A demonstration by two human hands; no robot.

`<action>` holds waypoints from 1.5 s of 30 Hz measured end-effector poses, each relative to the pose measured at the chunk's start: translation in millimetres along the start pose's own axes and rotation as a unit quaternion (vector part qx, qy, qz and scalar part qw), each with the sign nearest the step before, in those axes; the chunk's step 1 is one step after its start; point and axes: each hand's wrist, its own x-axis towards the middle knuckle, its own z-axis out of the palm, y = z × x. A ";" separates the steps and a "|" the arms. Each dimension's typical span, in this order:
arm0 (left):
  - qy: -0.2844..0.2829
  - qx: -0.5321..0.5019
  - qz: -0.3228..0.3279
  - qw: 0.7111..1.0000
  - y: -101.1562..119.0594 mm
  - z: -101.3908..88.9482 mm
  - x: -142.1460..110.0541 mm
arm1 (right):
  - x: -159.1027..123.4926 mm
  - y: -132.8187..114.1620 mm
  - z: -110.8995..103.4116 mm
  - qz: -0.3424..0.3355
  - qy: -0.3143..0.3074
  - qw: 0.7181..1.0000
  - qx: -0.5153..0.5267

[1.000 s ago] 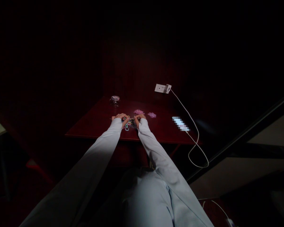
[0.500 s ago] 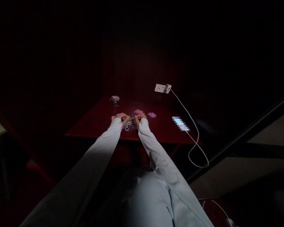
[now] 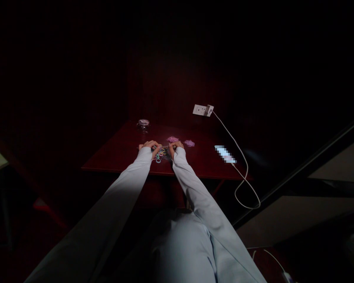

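in the head view, the room is dark, and a dark red table (image 3: pixel 106 159) stands against a wall of much the same colour. the left hand (image 3: pixel 150 145) and right hand (image 3: pixel 176 146) are above the middle of the table, near its front edge. each has thumb and fingers pinched together on a thin, pale band (image 3: pixel 165 147), which spans the short gap between them. the coloured rings (image 3: pixel 160 153) lie in a loose heap between and just below the hands, partly hidden by the left one.

just beyond the right hand is a pink pile (image 3: pixel 172 139), with a purple pile (image 3: pixel 189 143) to its right. a clear jar (image 3: pixel 143 125) with a pale lid stands upright near the back left of the table. at the right lies a phone (image 3: pixel 225 154), its screen blurred into blocks; a white cable (image 3: pixel 235 142) loops past the table edge and up to a plug (image 3: pixel 209 110) in the wall socket (image 3: pixel 199 109).
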 end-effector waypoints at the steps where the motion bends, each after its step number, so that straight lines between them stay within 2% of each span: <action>1: 0.001 0.000 -0.001 1.000 0.2 -0.1 0.0 | 0.0 0.0 -0.3 0.003 -0.001 1.000 -0.002; 9: 0.001 -0.002 0.000 1.000 0.3 -0.9 -0.4 | 0.0 6.5 1.7 -0.018 0.017 1.000 -0.008; 20: 0.014 0.000 -0.003 1.000 2.3 -1.2 -1.2 | 0.2 4.9 2.7 0.008 0.031 0.999 -0.033; 27: 0.020 0.007 -0.005 1.000 0.1 -0.3 -0.9 | 0.8 10.6 3.5 -0.016 0.052 0.998 -0.011; 35: 0.031 0.002 -0.002 1.000 -2.5 0.5 -0.3 | 1.3 9.8 2.6 0.011 0.058 0.998 -0.002; 45: 0.056 -0.012 -0.006 0.998 -2.8 1.9 -0.5 | 2.7 13.5 1.6 0.005 0.065 0.998 -0.007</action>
